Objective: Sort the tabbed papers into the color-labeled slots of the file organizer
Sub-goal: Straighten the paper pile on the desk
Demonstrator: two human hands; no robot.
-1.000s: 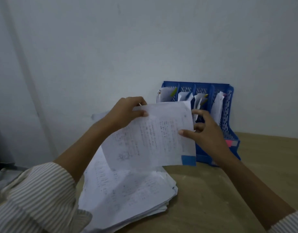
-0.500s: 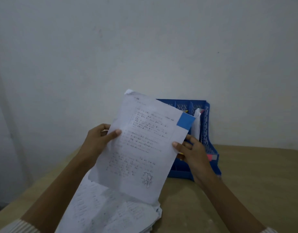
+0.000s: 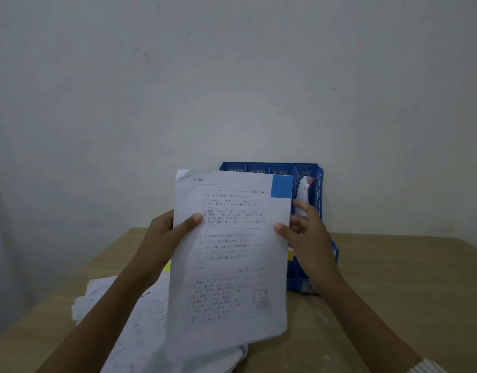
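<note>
So both hands are up in front of the camera holding one printed sheet [image 3: 229,254] pretty much upright, text side facing the viewer. It has a blue tab [image 3: 282,186] stuck on the top right corner. The left hand [image 3: 167,232] has its grip on the sheet's left edge, thumb pressed across the front and the fingers tucked behind the paper. The right hand [image 3: 307,235] pinches the right edge, thumb tip on the front; some fingers go behind the sheet, while the others stick out loose toward the organizer. The sheet itself is off the surface [image 3: 393,286], hanging in the air between the pile and the organizer, and it covers most of the organizer's left side. The blue file organizer [image 3: 319,184] stands on the surface against the pale wall [image 3: 232,76], just behind the right hand, with mesh-looking dividers splitting it into slots. The rightmost slot has some white papers [image 3: 303,191] standing in it, with a bit of red showing at the top. What's in the other slots I can't tell, since the sheet blocks them. Down at the lower left there's a messy pile of papers [image 3: 119,313] lying on the surface, partly under the left forearm, and a small bit of yellow [image 3: 167,266] peeks out next to the left wrist. A striped cuff [image 3: 427,367] shows at the bottom right corner.
</note>
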